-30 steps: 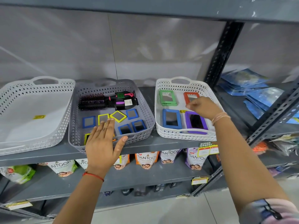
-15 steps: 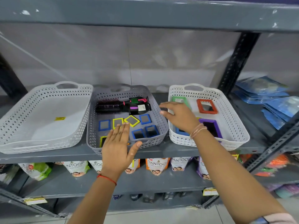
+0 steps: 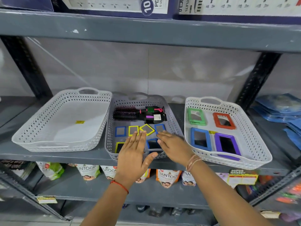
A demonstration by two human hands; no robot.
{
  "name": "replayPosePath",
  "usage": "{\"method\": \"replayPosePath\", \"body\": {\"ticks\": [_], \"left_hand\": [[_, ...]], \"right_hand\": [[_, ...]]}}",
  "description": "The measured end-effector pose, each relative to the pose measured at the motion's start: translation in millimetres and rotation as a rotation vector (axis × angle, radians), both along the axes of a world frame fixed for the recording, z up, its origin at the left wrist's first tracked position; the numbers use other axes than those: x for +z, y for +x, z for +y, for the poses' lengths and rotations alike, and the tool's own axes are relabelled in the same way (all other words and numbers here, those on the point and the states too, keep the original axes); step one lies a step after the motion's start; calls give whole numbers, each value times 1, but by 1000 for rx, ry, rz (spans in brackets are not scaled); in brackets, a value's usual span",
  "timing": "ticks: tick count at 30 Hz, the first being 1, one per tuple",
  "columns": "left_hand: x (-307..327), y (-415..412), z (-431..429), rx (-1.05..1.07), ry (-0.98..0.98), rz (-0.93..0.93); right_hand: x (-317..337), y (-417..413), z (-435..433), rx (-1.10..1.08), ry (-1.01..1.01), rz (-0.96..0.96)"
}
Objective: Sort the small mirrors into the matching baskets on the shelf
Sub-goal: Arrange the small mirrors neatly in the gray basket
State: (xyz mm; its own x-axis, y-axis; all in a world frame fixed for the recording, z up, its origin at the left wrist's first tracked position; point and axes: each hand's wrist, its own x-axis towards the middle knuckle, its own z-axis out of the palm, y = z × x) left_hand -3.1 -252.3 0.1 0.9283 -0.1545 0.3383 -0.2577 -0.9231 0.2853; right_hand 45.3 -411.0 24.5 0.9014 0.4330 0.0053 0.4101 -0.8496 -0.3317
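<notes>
Three baskets stand on the grey shelf. The grey middle basket point(image 3: 172, 119) holds several small blue and yellow framed mirrors, among them a tilted yellow mirror point(image 3: 147, 129) and a blue mirror point(image 3: 120, 131). The white right basket point(image 3: 244, 121) holds larger mirrors: green point(image 3: 195, 116), orange point(image 3: 224, 121), blue point(image 3: 200, 139), purple point(image 3: 227, 145). The white left basket point(image 3: 48, 124) holds only a yellow sticker. My left hand point(image 3: 132, 152) hovers flat and open over the middle basket's front. My right hand point(image 3: 174, 146) reaches in beside it, fingers extended over a blue mirror point(image 3: 153, 144), holding nothing.
Hairbrushes point(image 3: 130, 113) lie at the back of the middle basket. Blue packets point(image 3: 280, 108) are stacked on the shelf at the right. Soap packs point(image 3: 167, 176) line the lower shelf. Boxes sit on the shelf above. Black uprights stand at both sides.
My right hand has moved left from the right basket into the middle basket, beside my left hand. The left hand stayed over the basket's front. The camera view tilted up.
</notes>
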Motion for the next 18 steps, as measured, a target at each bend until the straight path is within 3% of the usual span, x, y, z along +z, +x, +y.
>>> {"method": "replayPosePath", "body": {"ticks": [12,18], "left_hand": [[-3,2,9,-36,-4,-14],[-4,2,9,-59,-20,-36]], "right_hand": [[27,29,14,58,69,90],[29,88,42,142,-136,218]]}}
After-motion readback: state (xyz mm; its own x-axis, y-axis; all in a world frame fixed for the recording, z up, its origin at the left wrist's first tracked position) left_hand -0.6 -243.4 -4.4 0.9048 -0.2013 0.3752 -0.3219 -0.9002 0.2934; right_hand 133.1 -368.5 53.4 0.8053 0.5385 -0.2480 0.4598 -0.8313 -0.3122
